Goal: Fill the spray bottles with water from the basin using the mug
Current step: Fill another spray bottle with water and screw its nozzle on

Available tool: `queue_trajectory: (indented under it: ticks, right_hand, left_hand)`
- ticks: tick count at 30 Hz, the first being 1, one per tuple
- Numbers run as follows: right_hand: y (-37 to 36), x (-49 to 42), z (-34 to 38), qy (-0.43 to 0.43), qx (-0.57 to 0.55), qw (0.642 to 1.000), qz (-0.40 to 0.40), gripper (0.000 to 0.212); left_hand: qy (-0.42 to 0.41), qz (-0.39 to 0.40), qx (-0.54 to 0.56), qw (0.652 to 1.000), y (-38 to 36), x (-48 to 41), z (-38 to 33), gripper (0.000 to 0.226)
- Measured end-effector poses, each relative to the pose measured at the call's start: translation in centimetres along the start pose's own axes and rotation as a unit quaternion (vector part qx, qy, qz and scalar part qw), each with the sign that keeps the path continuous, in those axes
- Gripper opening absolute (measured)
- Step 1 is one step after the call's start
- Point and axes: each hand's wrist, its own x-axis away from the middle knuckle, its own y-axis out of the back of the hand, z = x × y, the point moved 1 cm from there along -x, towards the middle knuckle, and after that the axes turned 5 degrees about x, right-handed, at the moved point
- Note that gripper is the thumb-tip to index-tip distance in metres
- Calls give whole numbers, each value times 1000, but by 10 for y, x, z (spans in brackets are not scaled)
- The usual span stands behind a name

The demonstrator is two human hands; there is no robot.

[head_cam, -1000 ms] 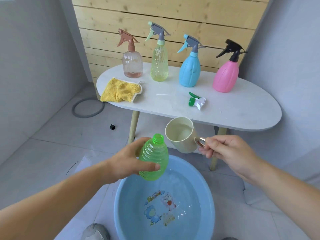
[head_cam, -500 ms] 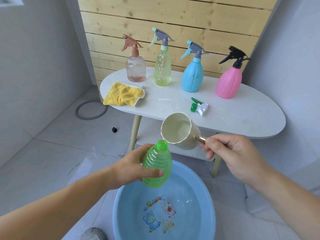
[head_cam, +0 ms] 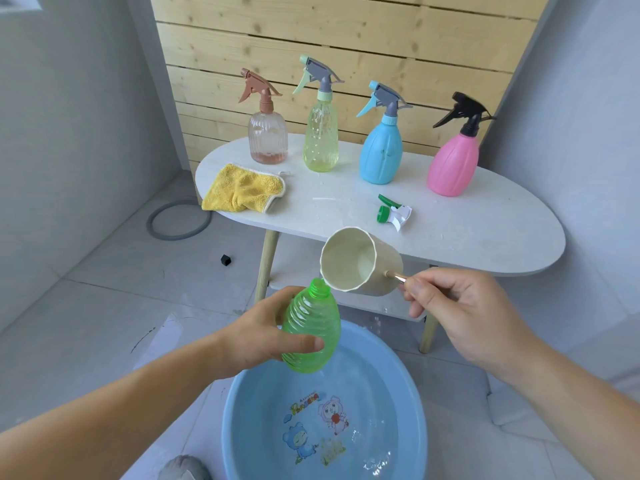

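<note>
The uncapped green bottle point(head_cam: 310, 332) is gripped by the left hand point(head_cam: 258, 336) above the far rim of the blue basin point(head_cam: 412, 403). The cream mug point(head_cam: 360, 265), tilted onto the bottle's neck, is pinched by its handle in the right hand point(head_cam: 460, 313).

No writing can be read

The basin point(head_cam: 242, 410) has cartoon figures point(head_cam: 332, 418) printed on its floor — the yellow lettering point(head_cam: 304, 400) above them is too small and blurred to make out.
</note>
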Motion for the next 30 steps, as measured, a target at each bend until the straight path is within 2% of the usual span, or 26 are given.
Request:
queue_trajectory:
  ticks: [30]
  right_hand:
    - [1,2,5,46,28,999,-4,18]
  left_hand:
    - [3,-1,-2,1000,2,0,2,76]
